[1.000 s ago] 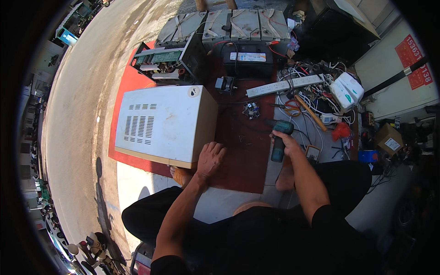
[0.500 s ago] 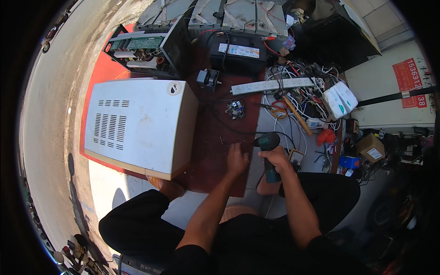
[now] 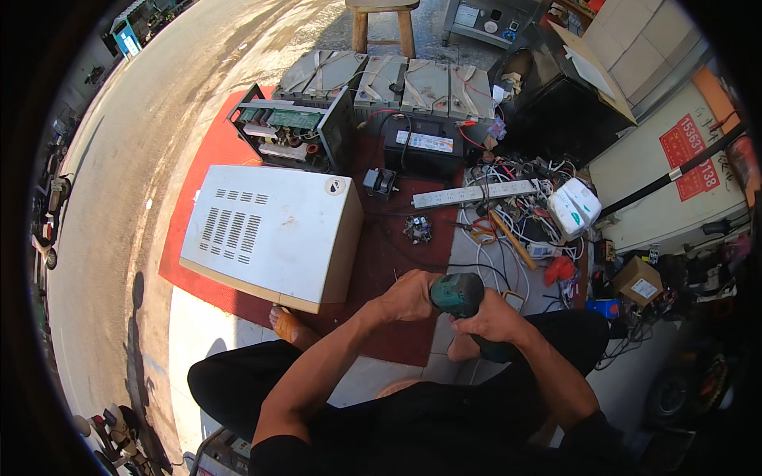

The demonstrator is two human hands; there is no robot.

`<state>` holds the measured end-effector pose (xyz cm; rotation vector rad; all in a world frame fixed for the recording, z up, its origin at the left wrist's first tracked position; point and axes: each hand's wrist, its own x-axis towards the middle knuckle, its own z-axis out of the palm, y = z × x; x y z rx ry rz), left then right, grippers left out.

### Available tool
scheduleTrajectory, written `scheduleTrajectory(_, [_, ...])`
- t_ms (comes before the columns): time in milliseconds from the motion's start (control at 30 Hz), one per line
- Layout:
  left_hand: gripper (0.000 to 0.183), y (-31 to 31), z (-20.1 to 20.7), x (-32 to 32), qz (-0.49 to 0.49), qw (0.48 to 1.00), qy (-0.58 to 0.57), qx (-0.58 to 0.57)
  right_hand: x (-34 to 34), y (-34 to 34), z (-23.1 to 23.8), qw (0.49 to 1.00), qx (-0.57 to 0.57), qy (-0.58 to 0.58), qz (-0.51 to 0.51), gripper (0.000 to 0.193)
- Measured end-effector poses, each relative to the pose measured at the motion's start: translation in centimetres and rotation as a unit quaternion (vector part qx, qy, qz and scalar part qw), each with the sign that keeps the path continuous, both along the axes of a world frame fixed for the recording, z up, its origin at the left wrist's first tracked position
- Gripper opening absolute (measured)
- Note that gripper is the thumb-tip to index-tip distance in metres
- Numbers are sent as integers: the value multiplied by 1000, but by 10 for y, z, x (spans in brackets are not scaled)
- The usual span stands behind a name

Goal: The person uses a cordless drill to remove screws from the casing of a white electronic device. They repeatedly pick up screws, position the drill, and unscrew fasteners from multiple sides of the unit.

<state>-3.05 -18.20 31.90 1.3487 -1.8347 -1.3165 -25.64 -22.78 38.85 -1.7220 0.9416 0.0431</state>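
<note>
A dark green power drill (image 3: 458, 295) is held between my two hands over the near end of the red mat. My right hand (image 3: 490, 317) is closed round its grip, with the lower part of the drill reaching down past my wrist. At the drill's front end my left hand (image 3: 409, 297) is curled closed round the nose, hiding the chuck and any bit in it. Just beyond lies a small heap of metal parts (image 3: 417, 229) on the mat. To the left stands a large white metal casing (image 3: 270, 230) with vent slots.
Beyond the mat (image 3: 385, 301) sit a black battery (image 3: 423, 144), several grey batteries (image 3: 381, 87), an opened device with circuit boards (image 3: 286, 127) and a small transformer-like block (image 3: 380, 182). On the right lie a white power strip (image 3: 475, 193), tangled cables, a wooden-handled tool (image 3: 513, 239) and a cardboard box (image 3: 638, 281).
My left hand has come up from the mat to the drill's front end and closed round it. The drill now points more toward that hand. The view has tilted up, showing a stool beyond.
</note>
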Motion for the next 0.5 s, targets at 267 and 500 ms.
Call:
scheduleTrajectory(267, [26,104,80,-2,-424,804,134,395,-13,75,69,924,-40,-113,364,43])
scheduleTrajectory(500, [40,104,79,-17,40,997,30,57,-32,56,46,994,43,-68,78,48])
